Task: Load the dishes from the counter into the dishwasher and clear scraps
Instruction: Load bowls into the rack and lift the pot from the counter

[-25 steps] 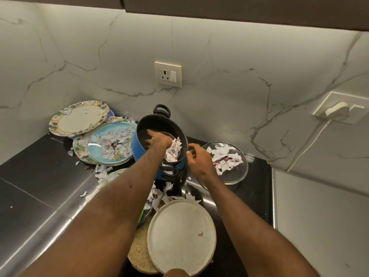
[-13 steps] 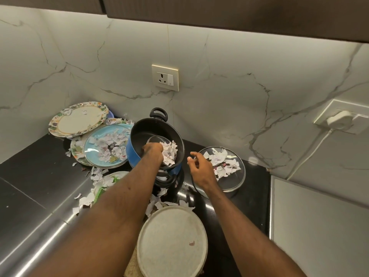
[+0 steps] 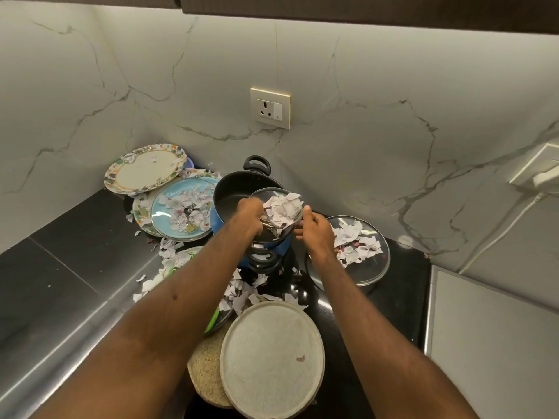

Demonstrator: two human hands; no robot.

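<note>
Left grip (image 3: 249,217) is curled over the near rim of a small glass bowl (image 3: 266,195), fingers hooked into it. It holds the bowl above the near right edge of the blue pot (image 3: 233,198). A heap of paper scraps (image 3: 282,211) fills the bowl.

My right grip (image 3: 314,229) is at the bowl's right side, thumb raised by the rim and fingers loosely bent near the lower edge. Whether they pinch the glass or only touch it I cannot tell.

The pot stands on the dark surface (image 3: 60,267) close to the marble wall (image 3: 393,86), with one black handle at its far side and another near me, below the bowl.

Just left of the pot lies a blue plate (image 3: 181,208) strewn with more scraps. Behind that, a flowered plate (image 3: 145,167) sits tilted on the pile by the wall.

Right of my right grip a glass dish (image 3: 372,273) rests on the surface, also carrying torn paper.

Loose bits lie scattered between the pot and the white plate (image 3: 272,361), which is nearest to me and overlaps a round tan mat (image 3: 207,376) on its left. A green-rimmed plate (image 3: 184,255) shows partly from under my left forearm.

A wall socket (image 3: 270,107) sits above the pot, and a white plug (image 3: 544,178) is at the far right edge.
</note>
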